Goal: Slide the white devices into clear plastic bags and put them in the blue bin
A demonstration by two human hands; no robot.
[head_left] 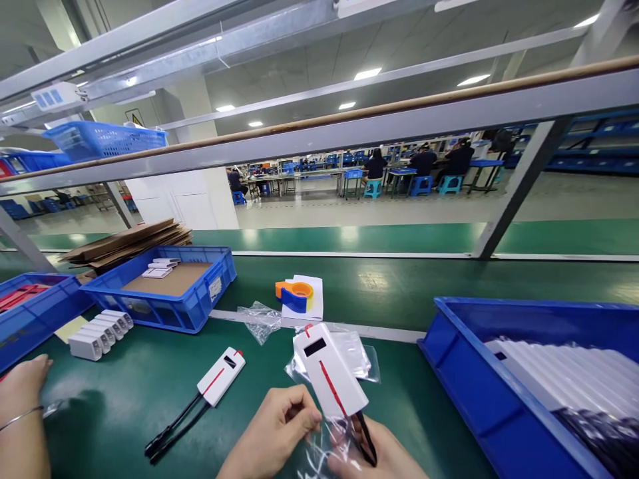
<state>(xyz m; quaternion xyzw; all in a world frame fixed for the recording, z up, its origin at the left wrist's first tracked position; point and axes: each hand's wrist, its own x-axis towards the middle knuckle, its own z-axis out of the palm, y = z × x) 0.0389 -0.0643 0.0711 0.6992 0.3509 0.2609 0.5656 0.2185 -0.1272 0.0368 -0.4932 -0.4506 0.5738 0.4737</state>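
Note:
A white device [327, 372] with a small dark window, a red stripe and black cables is tilted upward in front of me. My right hand [382, 449] is closed around its lower end and cables. Clear plastic film [319, 449] crumples between my hands. My left hand [274, 429] pinches at the edge of that film, thumb against fingers. Behind the device lies a stack of clear plastic bags [357, 356]. To the left, a second white device [222, 377] rests on the green table, its two black cables pointing toward me.
A co-worker's hand [24, 392] reaches in from the left, near several white casings [100, 336]. Blue bins stand at left [212, 293] and right [449, 372], the right one holding several white devices. An orange-and-blue tape dispenser [294, 296] sits mid-table. A shelf beam [319, 136] crosses above.

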